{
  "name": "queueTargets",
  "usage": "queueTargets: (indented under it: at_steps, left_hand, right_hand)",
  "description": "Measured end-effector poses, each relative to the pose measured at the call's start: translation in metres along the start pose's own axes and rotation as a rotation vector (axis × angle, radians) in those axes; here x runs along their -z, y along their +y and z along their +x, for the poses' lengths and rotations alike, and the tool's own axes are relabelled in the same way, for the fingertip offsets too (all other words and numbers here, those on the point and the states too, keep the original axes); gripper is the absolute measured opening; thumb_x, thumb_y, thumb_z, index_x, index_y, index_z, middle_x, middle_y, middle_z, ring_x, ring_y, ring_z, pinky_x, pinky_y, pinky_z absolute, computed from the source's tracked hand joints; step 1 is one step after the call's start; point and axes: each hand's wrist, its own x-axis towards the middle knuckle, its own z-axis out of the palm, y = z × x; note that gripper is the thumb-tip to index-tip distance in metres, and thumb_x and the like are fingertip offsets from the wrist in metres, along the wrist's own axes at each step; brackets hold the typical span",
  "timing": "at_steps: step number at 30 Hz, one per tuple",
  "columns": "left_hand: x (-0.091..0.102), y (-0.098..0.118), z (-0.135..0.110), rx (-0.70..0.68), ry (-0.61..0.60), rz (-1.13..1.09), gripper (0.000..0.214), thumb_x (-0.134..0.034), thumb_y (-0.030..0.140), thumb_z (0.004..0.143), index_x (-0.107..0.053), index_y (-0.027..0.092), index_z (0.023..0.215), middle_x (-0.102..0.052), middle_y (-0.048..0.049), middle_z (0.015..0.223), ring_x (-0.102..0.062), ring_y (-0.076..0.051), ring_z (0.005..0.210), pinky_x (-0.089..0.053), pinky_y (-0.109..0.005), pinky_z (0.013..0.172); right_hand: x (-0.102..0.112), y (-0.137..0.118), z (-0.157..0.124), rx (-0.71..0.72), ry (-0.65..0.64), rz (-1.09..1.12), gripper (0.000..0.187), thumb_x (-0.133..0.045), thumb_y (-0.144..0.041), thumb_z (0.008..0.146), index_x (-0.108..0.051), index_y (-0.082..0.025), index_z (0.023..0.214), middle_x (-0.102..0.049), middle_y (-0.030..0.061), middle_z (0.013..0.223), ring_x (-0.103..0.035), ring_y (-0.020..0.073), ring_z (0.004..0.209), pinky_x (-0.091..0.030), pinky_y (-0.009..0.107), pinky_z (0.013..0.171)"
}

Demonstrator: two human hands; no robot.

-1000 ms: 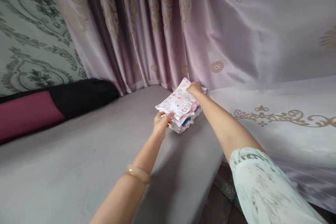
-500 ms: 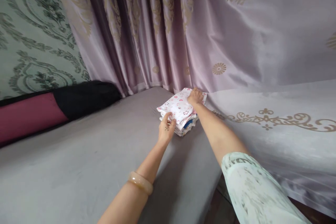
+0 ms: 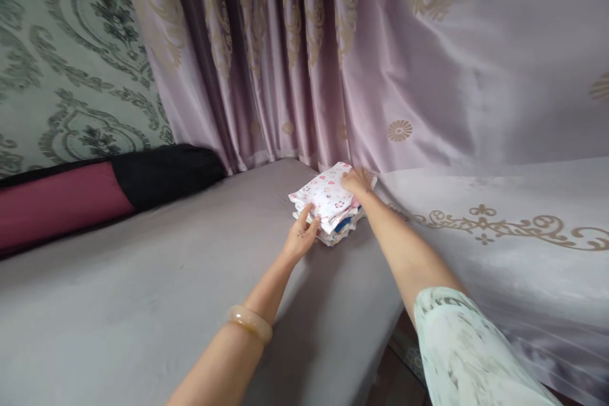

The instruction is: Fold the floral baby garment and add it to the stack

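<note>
A stack of folded cloths [image 3: 343,224] lies near the far corner of a grey mattress [image 3: 157,279]. Its top piece is a white cloth [image 3: 323,193] with pink and red prints, and a blue layer shows below. My left hand [image 3: 303,233] touches the stack's near left edge, thumb and fingers spread apart. Across the stack, my right hand [image 3: 356,183] rests on the right part of the top cloth. Its fingertips are blurred and partly hidden, so I cannot see whether they grip.
A black and maroon padded roll [image 3: 66,200] lies along the left wall. Behind the stack hang mauve curtains [image 3: 266,76] with gold patterns, reaching down to the mattress. Pale fabric with scrollwork [image 3: 476,203] borders the right side. A dark gap [image 3: 399,361] shows past the mattress's near right edge.
The view has shifted slightly, moving the scene a little to the right. My left hand's fingers look straighter against the stack's edge. My right hand stays on top, its fingers now more blurred.
</note>
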Motion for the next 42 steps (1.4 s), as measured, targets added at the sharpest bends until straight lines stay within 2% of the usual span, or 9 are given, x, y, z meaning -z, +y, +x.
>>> queueTargets:
  at_steps: [5, 9, 20, 23, 26, 31, 35, 38, 42]
  left_hand:
    - [0.016, -0.002, -0.015, -0.035, -0.018, 0.056, 0.072, -0.053, 0.039, 0.090, -0.021, 0.018, 0.151, -0.059, 0.0021, 0.074, -0.056, -0.010, 0.058, -0.049, -0.025, 0.064]
    - [0.055, -0.013, -0.045, 0.006, -0.063, 0.183, 0.073, -0.056, 0.040, 0.086, -0.024, 0.015, 0.147, -0.063, -0.0026, 0.085, -0.060, -0.012, 0.064, -0.049, -0.028, 0.069]
    - [0.193, -0.028, -0.218, 0.252, 0.078, 0.493, 0.061, -0.047, 0.056, 0.083, -0.046, 0.020, 0.132, -0.069, -0.0073, 0.096, -0.062, -0.018, 0.076, -0.049, -0.029, 0.071]
    - [0.213, -0.020, -0.273, 0.350, 0.225, 0.557, 0.052, -0.045, 0.056, 0.085, -0.056, 0.023, 0.124, -0.069, -0.0046, 0.092, -0.061, -0.017, 0.074, -0.048, -0.027, 0.071]
    - [0.228, -0.023, -0.319, 0.419, 0.500, 0.661, 0.047, -0.043, 0.053, 0.086, -0.059, 0.021, 0.117, -0.067, -0.0040, 0.090, -0.059, -0.016, 0.071, -0.048, -0.029, 0.073]
    - [0.243, -0.046, -0.379, 0.560, 1.108, 0.991, 0.047, -0.047, 0.041, 0.086, -0.054, 0.014, 0.124, -0.063, -0.0122, 0.104, -0.056, -0.025, 0.099, -0.042, -0.039, 0.097]
    - [0.251, -0.053, -0.416, 0.843, 1.472, 1.106, 0.066, -0.054, 0.044, 0.083, -0.042, 0.004, 0.134, -0.054, -0.0241, 0.124, -0.047, -0.038, 0.119, -0.037, -0.049, 0.101]
    - [0.257, -0.050, -0.437, 1.000, 1.586, 1.077, 0.073, -0.058, 0.051, 0.079, -0.042, 0.001, 0.131, -0.052, -0.0272, 0.127, -0.047, -0.040, 0.120, -0.038, -0.049, 0.099]
    - [0.264, -0.049, -0.451, 1.130, 1.486, 0.973, 0.075, -0.058, 0.059, 0.076, -0.045, 0.000, 0.121, -0.060, -0.0281, 0.117, -0.054, -0.042, 0.114, -0.041, -0.047, 0.094]
  right_hand:
    - [-0.008, -0.030, -0.037, 0.216, -0.103, 0.057, 0.059, -0.021, -0.051, 0.096, -0.039, -0.023, 0.144, -0.025, 0.0121, 0.157, -0.016, 0.0368, 0.146, -0.016, 0.059, 0.114]
    - [-0.018, -0.038, -0.063, 0.246, -0.137, 0.007, 0.061, -0.021, -0.054, 0.095, -0.035, -0.025, 0.147, -0.019, 0.0113, 0.160, -0.010, 0.0389, 0.147, -0.008, 0.065, 0.113]
    - [-0.013, -0.036, -0.062, 0.244, -0.081, 0.001, 0.055, -0.034, -0.045, 0.095, -0.046, -0.016, 0.140, -0.033, 0.0165, 0.154, -0.025, 0.0403, 0.143, -0.018, 0.067, 0.112]
    - [-0.005, -0.046, -0.077, 0.361, 0.094, 0.068, 0.053, -0.034, -0.041, 0.095, -0.050, -0.009, 0.135, -0.042, 0.0227, 0.146, -0.035, 0.0399, 0.139, -0.022, 0.067, 0.110]
    - [-0.002, -0.063, -0.106, 0.597, 0.353, 0.269, 0.046, -0.035, -0.038, 0.095, -0.055, -0.014, 0.128, -0.055, 0.0185, 0.134, -0.046, 0.0318, 0.132, -0.035, 0.049, 0.112]
    - [-0.027, -0.092, -0.169, 0.937, 0.247, 0.451, 0.040, -0.036, -0.041, 0.094, -0.049, -0.036, 0.132, -0.058, 0.0075, 0.130, -0.053, 0.0311, 0.126, -0.041, 0.048, 0.109]
    - [-0.062, -0.104, -0.205, 0.995, 0.074, 0.460, 0.043, -0.041, -0.047, 0.090, -0.048, -0.035, 0.130, -0.059, 0.0087, 0.128, -0.063, 0.0328, 0.107, -0.052, 0.052, 0.092]
    - [-0.080, -0.109, -0.220, 0.996, -0.015, 0.436, 0.045, -0.042, -0.048, 0.089, -0.049, -0.030, 0.130, -0.060, 0.0093, 0.129, -0.067, 0.0287, 0.094, -0.055, 0.046, 0.081]
    - [-0.089, -0.115, -0.231, 0.998, -0.087, 0.434, 0.044, -0.041, -0.048, 0.089, -0.051, -0.027, 0.127, -0.059, 0.0095, 0.131, -0.067, 0.0267, 0.093, -0.055, 0.042, 0.076]
